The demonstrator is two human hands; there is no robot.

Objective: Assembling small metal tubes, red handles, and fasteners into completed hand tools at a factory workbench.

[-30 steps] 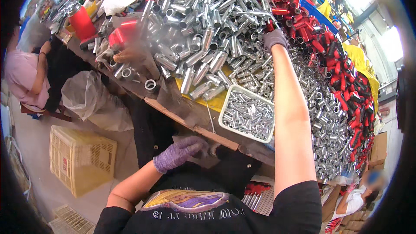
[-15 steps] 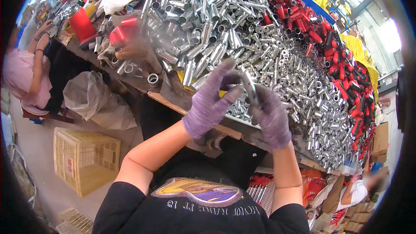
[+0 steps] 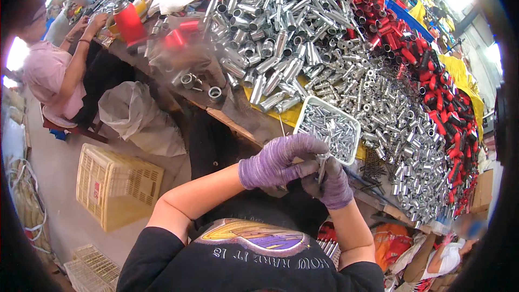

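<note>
Both my hands wear purple knit gloves and meet in front of my chest, just nearer than the bench edge. My left hand (image 3: 282, 163) has its fingers closed at the top of a small shiny metal part (image 3: 323, 168). Wrapped round the same part from the right is my right hand (image 3: 331, 185). The gloves hide most of it, so its exact kind does not show. Just beyond my fingers stands a white tray (image 3: 357, 136) full of small metal pins (image 3: 326, 124).
Loose chrome tubes (image 3: 273, 43) and small metal fittings (image 3: 351, 81) heap on the bench, with red-and-black handles (image 3: 432, 86) along the far right. Dark springs (image 3: 373, 170) lie right of the tray. A yellow crate (image 3: 116, 186) and a co-worker (image 3: 54, 70) are at left.
Both hands have come down and toward my body with the metal part, from above the tray. The tray of pins, mostly covered by them before, now shows.
</note>
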